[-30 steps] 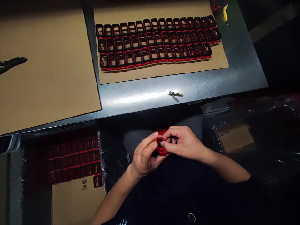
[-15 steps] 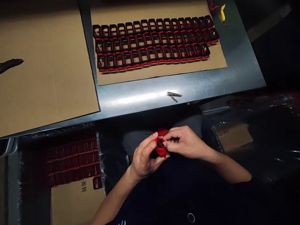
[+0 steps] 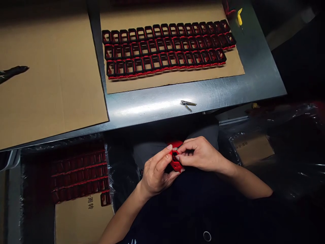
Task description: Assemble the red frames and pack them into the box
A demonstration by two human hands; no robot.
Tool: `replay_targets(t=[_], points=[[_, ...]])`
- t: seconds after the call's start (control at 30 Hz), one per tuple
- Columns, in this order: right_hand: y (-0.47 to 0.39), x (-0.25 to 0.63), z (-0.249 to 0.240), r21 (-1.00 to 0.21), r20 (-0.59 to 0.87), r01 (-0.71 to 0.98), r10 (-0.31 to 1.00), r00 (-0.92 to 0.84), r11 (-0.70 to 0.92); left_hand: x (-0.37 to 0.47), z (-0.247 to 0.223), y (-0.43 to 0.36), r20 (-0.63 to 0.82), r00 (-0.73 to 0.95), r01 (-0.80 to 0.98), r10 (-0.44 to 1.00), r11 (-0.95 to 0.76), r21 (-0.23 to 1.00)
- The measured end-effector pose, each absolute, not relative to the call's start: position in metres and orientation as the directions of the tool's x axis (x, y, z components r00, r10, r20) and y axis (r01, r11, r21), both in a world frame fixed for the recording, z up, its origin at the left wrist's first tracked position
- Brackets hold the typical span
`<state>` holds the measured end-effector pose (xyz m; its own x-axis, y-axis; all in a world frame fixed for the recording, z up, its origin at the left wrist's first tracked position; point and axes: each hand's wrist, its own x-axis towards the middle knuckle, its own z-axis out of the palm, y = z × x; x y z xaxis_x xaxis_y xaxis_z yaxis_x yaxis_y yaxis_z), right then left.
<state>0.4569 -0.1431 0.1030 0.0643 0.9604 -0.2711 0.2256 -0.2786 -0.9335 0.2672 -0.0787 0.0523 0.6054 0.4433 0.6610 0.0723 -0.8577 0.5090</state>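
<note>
Held above my lap is a small red plastic housing (image 3: 176,165) with a dark opening. My left hand (image 3: 156,171) grips it from the left, fingers along its upper side and thumb beneath. My right hand (image 3: 199,154) pinches thumb and forefinger together at the opening's right edge; whether a small part sits between those fingertips is hidden. Several rows of black-and-red rectangular frames (image 3: 156,61) stand on a cardboard sheet (image 3: 144,86) on the bench. Between them and me lie small metal tweezers or a similar tool (image 3: 188,104).
The metal bench (image 3: 132,108) ends just beyond my hands. A larger cardboard sheet (image 3: 58,91) covers its left side, with a dark pointed object (image 3: 15,72) on it. A yellow-handled tool (image 3: 239,17) lies at the far right. Plastic-lined boxes flank me; the left one holds more red frames (image 3: 81,176).
The red housing has tilted slightly in my left hand, and my right fingertips have shifted a little at its opening. The bench appears marginally lower in the view.
</note>
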Motion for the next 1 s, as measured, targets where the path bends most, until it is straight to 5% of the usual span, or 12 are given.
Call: replay_targets(t=[0.33,1.0], points=[[-0.145,0.468,0.107,-0.935,-0.291,0.228,0.955,-0.052,-0.273,0.266,0.056,-0.078,0.634,0.631,0.071,0.448,-0.847,0.528],[-0.143,0.467,0.105,-0.904,-0.383,0.211,0.924,-0.014,-0.372,0.267,0.057,-0.078,0.634,0.646,0.071,0.425,-0.861,0.504]])
